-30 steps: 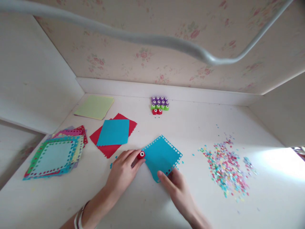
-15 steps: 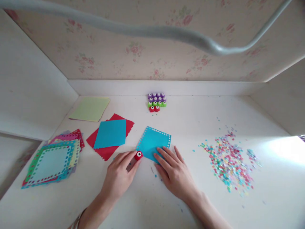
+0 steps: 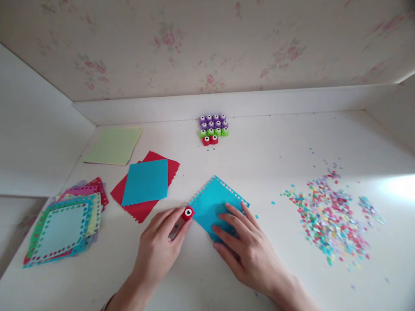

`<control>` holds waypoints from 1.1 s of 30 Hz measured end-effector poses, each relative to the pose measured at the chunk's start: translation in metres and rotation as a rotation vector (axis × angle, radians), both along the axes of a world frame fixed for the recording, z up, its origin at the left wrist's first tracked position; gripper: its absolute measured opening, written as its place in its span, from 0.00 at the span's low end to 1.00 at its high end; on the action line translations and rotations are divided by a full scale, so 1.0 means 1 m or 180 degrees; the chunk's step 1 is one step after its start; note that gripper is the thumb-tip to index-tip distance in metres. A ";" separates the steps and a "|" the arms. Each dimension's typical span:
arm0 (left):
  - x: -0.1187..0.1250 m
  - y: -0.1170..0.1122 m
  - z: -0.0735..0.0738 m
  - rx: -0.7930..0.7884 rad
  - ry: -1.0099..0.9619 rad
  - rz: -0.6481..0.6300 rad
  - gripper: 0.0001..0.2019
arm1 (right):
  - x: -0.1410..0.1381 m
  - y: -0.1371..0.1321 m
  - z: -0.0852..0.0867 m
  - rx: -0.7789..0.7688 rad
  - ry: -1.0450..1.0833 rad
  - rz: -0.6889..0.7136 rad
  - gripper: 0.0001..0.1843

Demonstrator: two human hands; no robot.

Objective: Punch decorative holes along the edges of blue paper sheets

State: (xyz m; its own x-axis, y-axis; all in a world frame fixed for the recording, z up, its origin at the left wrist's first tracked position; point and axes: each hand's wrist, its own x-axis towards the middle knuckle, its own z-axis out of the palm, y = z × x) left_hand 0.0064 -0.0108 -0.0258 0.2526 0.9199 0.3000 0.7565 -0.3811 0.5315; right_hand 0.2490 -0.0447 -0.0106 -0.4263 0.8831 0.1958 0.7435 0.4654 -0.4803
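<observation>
My left hand (image 3: 162, 239) is closed around a small red paper punch (image 3: 188, 213) with a white button marked by a dark shape. The punch sits at the left corner of a blue paper square (image 3: 210, 203), touching it or just beside it. Small cut-outs run along the paper's two upper edges. My right hand (image 3: 251, 244) lies spread over the paper's right and lower part, fingers apart and pressing it to the table. That hand hides the paper's lower right edges.
Several purple, green and red punches (image 3: 212, 128) stand in rows at the back. To the left lie blue and red sheets (image 3: 145, 181), a pale green stack (image 3: 113, 146) and a pile of edge-punched papers (image 3: 65, 229). Confetti (image 3: 333, 216) is scattered at the right.
The blue paper under my right hand has turned clockwise and shifted right. My left hand still holds the punch at its left corner. The view has tilted, and the pale cable is out of sight.
</observation>
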 end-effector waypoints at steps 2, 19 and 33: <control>0.000 0.000 -0.001 -0.0031 0.0011 0.0015 0.17 | 0.001 -0.001 -0.001 -0.0045 -0.0015 0.0003 0.15; 0.000 0.000 0.001 -0.0148 0.0000 0.0021 0.18 | 0.002 0.001 0.003 -0.0169 0.0085 0.0034 0.15; 0.000 0.001 0.000 -0.0130 0.0008 0.0043 0.17 | 0.001 0.001 0.003 -0.0153 -0.0005 0.0081 0.15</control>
State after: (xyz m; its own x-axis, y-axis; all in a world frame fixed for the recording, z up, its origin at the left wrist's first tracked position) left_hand 0.0067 -0.0097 -0.0258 0.2408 0.9347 0.2615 0.7628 -0.3488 0.5445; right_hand 0.2505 -0.0439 -0.0077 -0.4491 0.8803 0.1528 0.7324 0.4607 -0.5014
